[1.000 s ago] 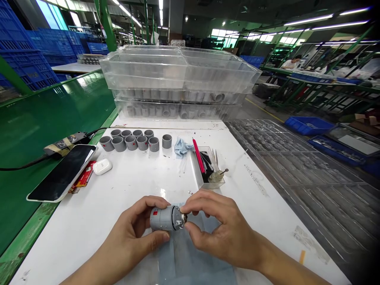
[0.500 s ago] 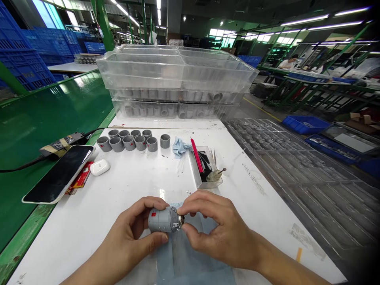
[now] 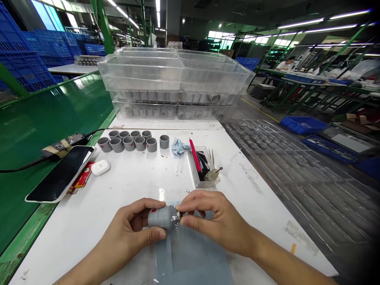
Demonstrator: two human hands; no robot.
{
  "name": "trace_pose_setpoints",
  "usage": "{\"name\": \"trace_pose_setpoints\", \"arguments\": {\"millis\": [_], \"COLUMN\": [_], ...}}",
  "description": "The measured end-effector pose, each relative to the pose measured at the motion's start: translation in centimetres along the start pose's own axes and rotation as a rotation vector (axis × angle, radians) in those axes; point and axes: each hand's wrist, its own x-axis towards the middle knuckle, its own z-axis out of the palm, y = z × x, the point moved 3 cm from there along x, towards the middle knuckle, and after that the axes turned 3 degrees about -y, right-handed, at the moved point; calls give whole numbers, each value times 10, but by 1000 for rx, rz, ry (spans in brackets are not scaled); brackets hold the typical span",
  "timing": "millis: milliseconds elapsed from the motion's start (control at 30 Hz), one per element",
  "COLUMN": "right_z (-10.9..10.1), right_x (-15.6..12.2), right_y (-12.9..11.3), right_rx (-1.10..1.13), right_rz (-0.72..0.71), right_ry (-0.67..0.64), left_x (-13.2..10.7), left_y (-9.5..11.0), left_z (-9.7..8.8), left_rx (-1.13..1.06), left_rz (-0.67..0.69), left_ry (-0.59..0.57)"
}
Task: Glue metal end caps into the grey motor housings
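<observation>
My left hand is closed around a small grey cylinder with a red mark, held on its side just above the white table. My right hand pinches the cylinder's right end, where small metal parts show, between thumb and forefinger. Both hands hover over a blue-grey mat at the table's near edge.
Several grey sleeves stand in rows at the back left, with a blue cloth and a clear tool tray beside them. A phone, an earbud case and stacked clear bins lie further off. Clear moulded trays cover the right.
The hands and cylinder have stayed almost in place; my right fingers have shifted slightly on the cylinder's end.
</observation>
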Motion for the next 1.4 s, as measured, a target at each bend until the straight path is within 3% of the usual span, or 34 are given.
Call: {"name": "trace_pose_setpoints", "arguments": {"millis": [100,267,433,533,600,767,833,967,1133,1267,1333,1400], "right_z": [-3,6,23,15,-1,-58,-71,-77,-82,-79,-79,-80], "right_x": [-3,-21,-35,-34,-32,-30,-29,-16,-10,-8,-11,-19], "right_y": [-2,2,6,2,1,-4,-7,-11,-19,-18,-24,-35], "right_rx": [20,31,94,21,-36,-263,-363,-525,-644,-737,-736,-721], "right_rz": [144,267,400,364,317,229,203,209,104,82,5,-100], "right_ry": [36,66,-202,-230,-126,472,605,545,679,581,661,835], "left_x": [-3,-7,-3,2,4,9,9,8,9,9,9,9], "left_y": [5,13,16,18,16,-1,-6,-5,-1,-2,0,2], "left_z": [1,9,19,27,30,28,27,28,29,27,27,28], "left_rx": [59,530,760,804,811,716,656,575,528,557,585,592], "left_rz": [78,287,321,333,331,303,279,234,235,224,213,207], "left_ry": [67,79,162,125,106,133,152,166,134,96,69,51]}}
